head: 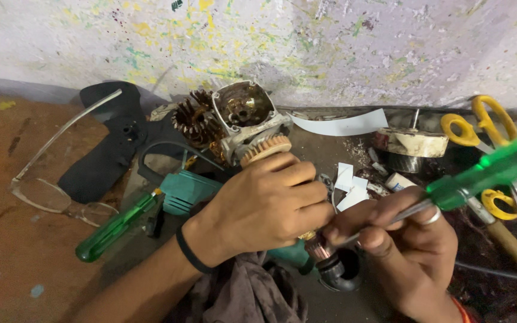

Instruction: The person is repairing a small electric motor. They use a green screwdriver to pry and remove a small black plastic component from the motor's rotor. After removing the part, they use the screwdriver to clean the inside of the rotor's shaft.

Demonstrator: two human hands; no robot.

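Translucent green screwdriver in right hand's closed grip; left hand clasps ridged armature

Two bare forearms come into view from below, no sleeves on either one. On the left hand there's a thin black band snug around the wrist, plain and narrow (could be rubber or thread, hard to tell from here). Over on the right hand a slim silver ring sits on one finger, catching a bit of light. At that wrist, right at the bottom edge, a sliver of orange-red band or thread peeks out. Fingernails short, knuckles smudged with workshop grime.
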